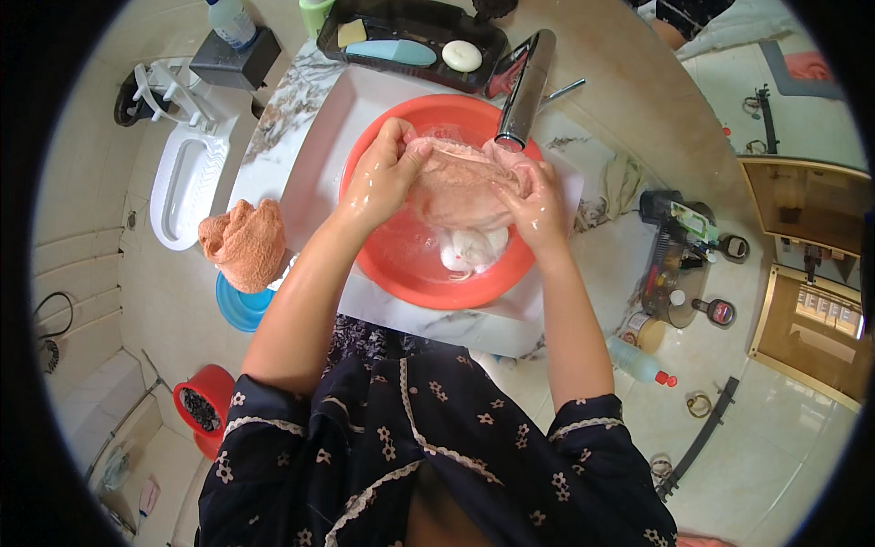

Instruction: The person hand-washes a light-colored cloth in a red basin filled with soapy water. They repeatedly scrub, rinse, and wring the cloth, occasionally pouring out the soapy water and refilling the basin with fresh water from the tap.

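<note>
A wet pink cloth garment point(461, 188) is stretched between my two hands over a red plastic basin point(448, 297) of soapy water. My left hand point(383, 167) pinches its upper left edge between thumb and fingers. Its right side is gripped by my right hand point(536, 202), below the chrome faucet point(526, 89). The garment's lower part reaches the water. A white wet cloth point(472, 249) lies in the basin under it, partly hidden. The basin sits in a white rectangular sink point(307, 171).
Behind the basin, a black tray point(417, 27) holds a white soap bar point(461, 56) and a blue brush or soap box. An orange towel point(245, 245) is at the left. A marble counter point(273, 102) surrounds the sink; bottles and a toiletry organizer point(673, 273) stand at the right.
</note>
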`<state>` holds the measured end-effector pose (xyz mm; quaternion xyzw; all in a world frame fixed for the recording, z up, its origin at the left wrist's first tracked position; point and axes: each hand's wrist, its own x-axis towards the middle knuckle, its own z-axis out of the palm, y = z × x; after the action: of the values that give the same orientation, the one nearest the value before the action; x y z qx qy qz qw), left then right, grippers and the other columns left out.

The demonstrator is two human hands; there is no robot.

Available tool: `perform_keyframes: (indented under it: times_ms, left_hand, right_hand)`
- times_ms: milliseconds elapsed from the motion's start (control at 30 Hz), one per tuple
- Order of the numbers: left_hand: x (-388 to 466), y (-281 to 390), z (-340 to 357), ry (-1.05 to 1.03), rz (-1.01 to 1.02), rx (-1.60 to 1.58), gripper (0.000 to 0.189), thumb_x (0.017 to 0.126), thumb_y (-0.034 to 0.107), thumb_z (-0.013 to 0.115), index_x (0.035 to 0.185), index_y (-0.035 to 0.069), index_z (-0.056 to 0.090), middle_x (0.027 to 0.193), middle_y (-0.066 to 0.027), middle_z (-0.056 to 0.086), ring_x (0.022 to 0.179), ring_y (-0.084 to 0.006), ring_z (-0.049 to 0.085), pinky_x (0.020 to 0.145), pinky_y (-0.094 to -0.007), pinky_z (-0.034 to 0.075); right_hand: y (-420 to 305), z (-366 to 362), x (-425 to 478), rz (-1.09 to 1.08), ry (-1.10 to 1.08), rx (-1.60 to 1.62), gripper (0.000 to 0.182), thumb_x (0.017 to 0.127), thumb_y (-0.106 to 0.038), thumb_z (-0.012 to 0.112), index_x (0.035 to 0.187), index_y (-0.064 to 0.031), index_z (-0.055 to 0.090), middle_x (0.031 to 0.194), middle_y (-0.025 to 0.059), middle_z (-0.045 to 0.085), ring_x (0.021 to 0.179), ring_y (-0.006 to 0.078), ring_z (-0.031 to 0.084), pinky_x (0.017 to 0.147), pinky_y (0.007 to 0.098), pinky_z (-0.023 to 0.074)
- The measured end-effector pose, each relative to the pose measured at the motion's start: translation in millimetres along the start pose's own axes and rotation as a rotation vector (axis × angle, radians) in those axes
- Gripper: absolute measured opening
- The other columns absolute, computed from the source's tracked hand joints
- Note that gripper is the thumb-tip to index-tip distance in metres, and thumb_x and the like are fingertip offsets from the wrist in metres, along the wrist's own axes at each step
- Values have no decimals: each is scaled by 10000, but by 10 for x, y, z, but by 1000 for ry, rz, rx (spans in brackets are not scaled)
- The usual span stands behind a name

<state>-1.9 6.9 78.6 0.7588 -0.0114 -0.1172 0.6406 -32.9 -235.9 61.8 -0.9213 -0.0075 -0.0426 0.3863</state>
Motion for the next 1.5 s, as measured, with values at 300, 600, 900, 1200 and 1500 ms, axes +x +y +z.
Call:
perform_keyframes:
  times_ms: [300, 600, 900, 1200, 1500]
  left_hand:
    - [-340, -941, 360, -91, 210, 859, 489, 849, 219, 571, 1301, 109, 420, 1222, -163, 527, 1167, -369, 476, 998, -534, 339]
    - [95, -1300, 769, -407, -277, 900, 606, 889, 210, 446, 1449, 179, 217, 1507, -75, 206, 1265, -396, 388, 1025, -530, 337]
    - [652, -1488, 932, -217, -309, 768, 472, 873, 376, 464, 1290, 158, 487, 1316, -166, 480, 1183, -353, 475, 1028, -442, 351]
    - [277, -969, 442, 115, -479, -60, 728, 770, 289, 646, 1378, 38, 332, 1405, -243, 184, 1233, -353, 398, 989, -368, 406]
    - [120, -606, 413, -131, -637, -1360, 784, 879, 674, 321, 1425, 124, 207, 1433, -170, 305, 1228, -403, 420, 957, -585, 386]
  right_hand:
    - [255, 426, -342, -370, -228, -457, 216, 696, -196, 690, 910, -207, 668, 1328, 59, 420, 1206, 387, 358, 1001, 554, 303]
    - [796, 1091, -118, -205, -321, -528, 329, 759, -436, 636, 959, -176, 603, 1011, 151, 572, 990, 343, 543, 843, 500, 404]
    - [1299, 1280, 557, 367, -496, -325, 373, 837, -356, 557, 1115, -111, 597, 930, 126, 661, 849, 298, 635, 751, 411, 466]
    - [587, 1108, 472, -283, 31, -468, 561, 783, -238, 618, 1304, -121, 444, 1110, 152, 537, 881, 326, 575, 806, 443, 477]
    - [-229, 1010, 383, 339, -229, 473, 489, 820, -105, 617, 1281, -37, 467, 1153, 120, 610, 1022, 214, 606, 868, 309, 475]
